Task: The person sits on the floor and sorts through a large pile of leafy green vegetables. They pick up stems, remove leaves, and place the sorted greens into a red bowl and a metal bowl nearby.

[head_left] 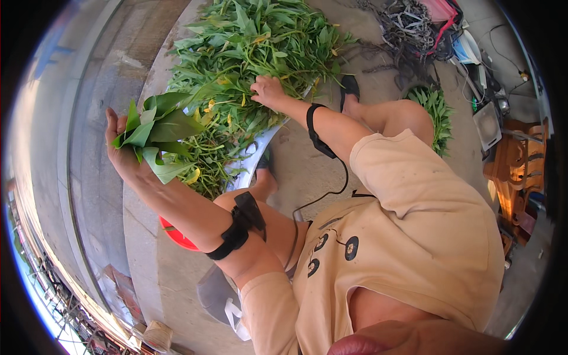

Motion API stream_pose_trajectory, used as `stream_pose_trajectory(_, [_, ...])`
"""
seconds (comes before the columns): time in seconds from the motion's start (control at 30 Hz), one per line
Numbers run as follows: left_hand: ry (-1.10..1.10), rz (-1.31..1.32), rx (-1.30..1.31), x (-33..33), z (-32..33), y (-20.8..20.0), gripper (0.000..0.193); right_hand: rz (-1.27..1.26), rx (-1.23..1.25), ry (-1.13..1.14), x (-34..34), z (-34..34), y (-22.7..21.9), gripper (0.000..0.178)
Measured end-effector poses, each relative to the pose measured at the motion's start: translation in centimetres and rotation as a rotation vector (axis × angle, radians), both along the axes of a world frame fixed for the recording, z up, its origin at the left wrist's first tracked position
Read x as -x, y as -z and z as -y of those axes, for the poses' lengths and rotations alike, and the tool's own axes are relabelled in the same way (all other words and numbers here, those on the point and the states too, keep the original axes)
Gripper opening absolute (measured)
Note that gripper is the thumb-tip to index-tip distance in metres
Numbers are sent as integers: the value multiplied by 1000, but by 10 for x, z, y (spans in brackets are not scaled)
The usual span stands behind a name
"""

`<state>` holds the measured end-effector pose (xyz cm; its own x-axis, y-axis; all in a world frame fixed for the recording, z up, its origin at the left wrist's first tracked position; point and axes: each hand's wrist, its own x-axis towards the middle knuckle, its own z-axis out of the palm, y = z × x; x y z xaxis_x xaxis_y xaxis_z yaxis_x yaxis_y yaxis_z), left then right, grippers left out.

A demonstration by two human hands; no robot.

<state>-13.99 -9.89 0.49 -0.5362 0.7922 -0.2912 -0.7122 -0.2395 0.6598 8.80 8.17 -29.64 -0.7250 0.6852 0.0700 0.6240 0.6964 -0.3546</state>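
This looks like an outdoor yard beside a home. The ground is bare grey concrete floor with bright sun on it. A big pile of green leafy plants lies in the open. A heap of tangled wires sits nearby, next to a carved wooden chair.

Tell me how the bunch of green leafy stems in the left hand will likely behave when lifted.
The bunch of green leafy stems probably feels light: the left hand holds it raised alone. The broad leaves fan out and droop, so it is likely floppy. Loose stems may slip out, as the grip closes only around the base.
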Motion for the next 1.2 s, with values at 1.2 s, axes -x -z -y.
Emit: stream_pose_trajectory(1.2, [-332,-1942,137,-118,-62,-20,17,-687,272,-403,-48,-9,-337,15])
